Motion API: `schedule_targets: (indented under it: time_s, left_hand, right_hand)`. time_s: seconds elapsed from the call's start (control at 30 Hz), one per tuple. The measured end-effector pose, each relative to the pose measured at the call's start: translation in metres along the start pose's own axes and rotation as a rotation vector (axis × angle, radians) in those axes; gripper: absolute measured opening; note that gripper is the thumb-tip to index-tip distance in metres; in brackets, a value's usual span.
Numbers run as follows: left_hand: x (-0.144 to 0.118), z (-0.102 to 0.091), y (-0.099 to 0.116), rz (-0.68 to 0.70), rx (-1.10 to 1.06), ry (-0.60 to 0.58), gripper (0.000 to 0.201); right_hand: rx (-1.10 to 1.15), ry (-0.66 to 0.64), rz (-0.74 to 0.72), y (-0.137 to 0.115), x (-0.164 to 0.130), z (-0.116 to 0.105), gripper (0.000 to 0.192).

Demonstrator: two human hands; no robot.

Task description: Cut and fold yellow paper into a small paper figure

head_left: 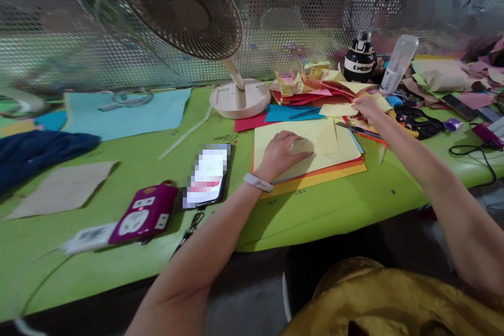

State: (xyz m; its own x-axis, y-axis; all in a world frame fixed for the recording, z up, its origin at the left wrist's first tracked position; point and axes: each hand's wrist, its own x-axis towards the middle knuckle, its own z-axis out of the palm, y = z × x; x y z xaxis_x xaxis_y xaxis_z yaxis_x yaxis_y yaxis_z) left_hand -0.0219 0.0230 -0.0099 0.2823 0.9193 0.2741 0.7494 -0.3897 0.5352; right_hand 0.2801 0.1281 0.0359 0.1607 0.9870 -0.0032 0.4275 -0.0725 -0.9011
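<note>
Paper-sorting stage, judged: left hand (284, 152) flat and spread, pressing the yellow sheet (318, 139) atop the coloured paper stack (315, 176) near the tabletop's (118, 273) front edge; right hand (368, 110) pinching a pale yellow slip (338, 109) at the loose paper pile (315, 86) toward the back edge; next move likely calls for keeping the stack pinned while the slip is drawn clear; scissors (419, 121), fan (185, 10), phone (207, 176) nearby
</note>
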Motion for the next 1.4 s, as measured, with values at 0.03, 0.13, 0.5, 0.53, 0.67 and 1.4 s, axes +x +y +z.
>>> schedule_targets:
  time_s: [0.03,0.13,0.5,0.53,0.67,1.4]
  left_hand:
    - [0.0,0.0,0.001,0.013,0.049,-0.019,0.051]
    - [0.0,0.001,0.001,0.016,0.084,-0.066,0.051]
    - [0.006,0.004,-0.006,-0.039,-0.203,-0.091,0.041]
    - [0.006,0.004,-0.006,-0.047,-0.215,-0.095,0.042]
    - [0.007,0.005,-0.007,-0.041,-0.226,-0.122,0.051]
    - [-0.012,-0.017,0.023,0.369,0.338,-0.078,0.036]
  right_hand:
    - [-0.066,0.035,0.012,0.001,-0.001,-0.001,0.018]
    - [-0.244,0.151,-0.048,0.004,-0.009,-0.001,0.045]
    - [-0.849,-0.6,-0.791,-0.004,-0.007,0.05,0.055]
    - [-0.87,-0.623,-0.77,-0.007,-0.006,0.053,0.052]
    - [-0.953,-0.645,-0.748,-0.019,-0.007,0.054,0.033]
    - [-0.673,-0.427,-0.931,0.018,-0.097,0.034,0.025]
